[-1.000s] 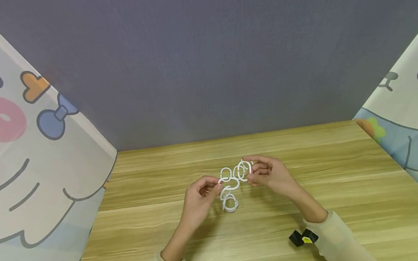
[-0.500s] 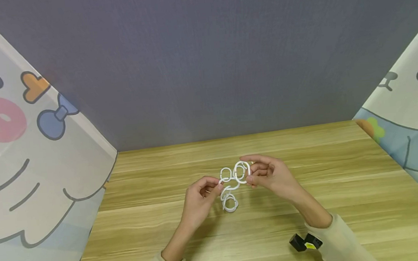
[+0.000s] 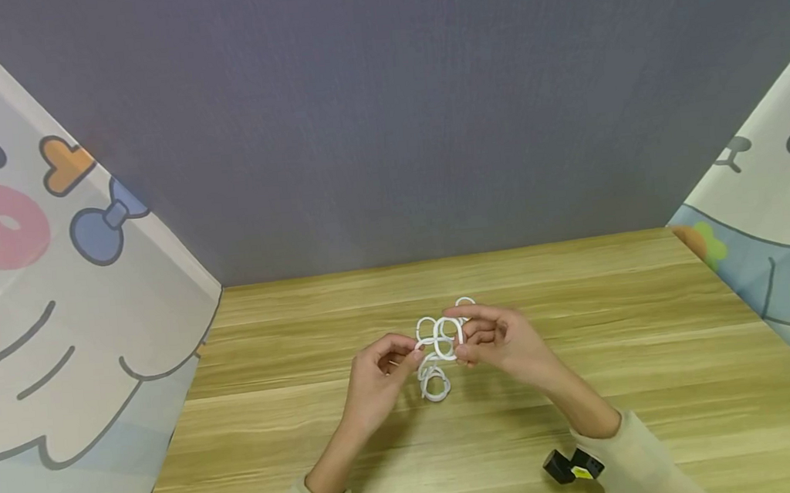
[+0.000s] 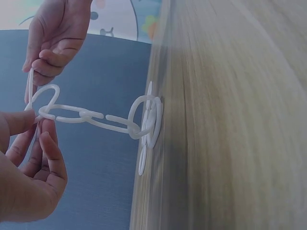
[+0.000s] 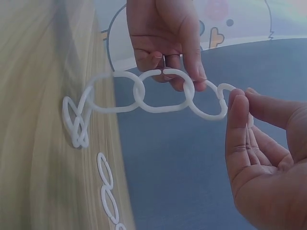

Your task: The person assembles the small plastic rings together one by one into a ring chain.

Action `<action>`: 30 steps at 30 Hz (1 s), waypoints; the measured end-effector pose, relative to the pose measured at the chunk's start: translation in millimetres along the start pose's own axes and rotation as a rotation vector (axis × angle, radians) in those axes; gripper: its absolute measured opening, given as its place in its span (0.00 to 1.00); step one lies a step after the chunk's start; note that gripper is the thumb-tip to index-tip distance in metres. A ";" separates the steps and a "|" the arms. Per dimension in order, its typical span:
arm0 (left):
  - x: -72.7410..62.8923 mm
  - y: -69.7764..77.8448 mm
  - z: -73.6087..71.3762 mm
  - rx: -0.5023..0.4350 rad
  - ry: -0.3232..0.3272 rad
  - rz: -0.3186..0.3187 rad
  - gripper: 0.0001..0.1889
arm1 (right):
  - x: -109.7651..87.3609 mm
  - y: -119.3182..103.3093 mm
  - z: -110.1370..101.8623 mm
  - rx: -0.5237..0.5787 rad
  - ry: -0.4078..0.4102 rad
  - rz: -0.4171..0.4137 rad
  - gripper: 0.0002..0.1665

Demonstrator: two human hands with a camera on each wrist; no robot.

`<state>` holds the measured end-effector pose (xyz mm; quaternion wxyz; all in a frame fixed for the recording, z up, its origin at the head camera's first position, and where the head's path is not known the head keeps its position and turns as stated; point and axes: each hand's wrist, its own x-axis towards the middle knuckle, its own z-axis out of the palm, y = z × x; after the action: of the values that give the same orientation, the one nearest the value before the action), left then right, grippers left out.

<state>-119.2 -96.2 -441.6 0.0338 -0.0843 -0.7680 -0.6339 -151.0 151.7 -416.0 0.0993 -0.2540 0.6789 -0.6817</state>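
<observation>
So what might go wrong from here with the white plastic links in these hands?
The white chain of oval plastic links, pinched by the left hand, has open gaps, so a link might slip free if twisted. The right hand pinches its white rounded plastic link with thumb and finger; that could drop onto the brown wood-grain table.

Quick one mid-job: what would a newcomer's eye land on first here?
Probably the white links held up by the left hand and right hand, with more resting on the wooden table below. Next, the large cartoon panels at both sides of the head view.
</observation>
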 end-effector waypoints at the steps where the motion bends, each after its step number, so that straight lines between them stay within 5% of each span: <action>1: -0.1 0.0 -0.2 0.001 -0.002 0.002 0.03 | 0.0 0.5 0.1 -0.003 0.001 -0.001 0.32; 18: -0.5 -0.3 -1.0 -0.001 0.008 0.038 0.03 | 1.4 5.3 1.1 -0.067 -0.002 -0.021 0.31; 30: 0.5 -0.1 -2.2 -0.021 0.019 0.008 0.02 | 3.2 7.7 -1.7 -0.064 0.112 0.006 0.26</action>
<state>-119.8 -98.3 -441.2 0.0429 -0.0817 -0.7606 -0.6427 -156.2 151.3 -422.8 0.0549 -0.2163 0.7056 -0.6726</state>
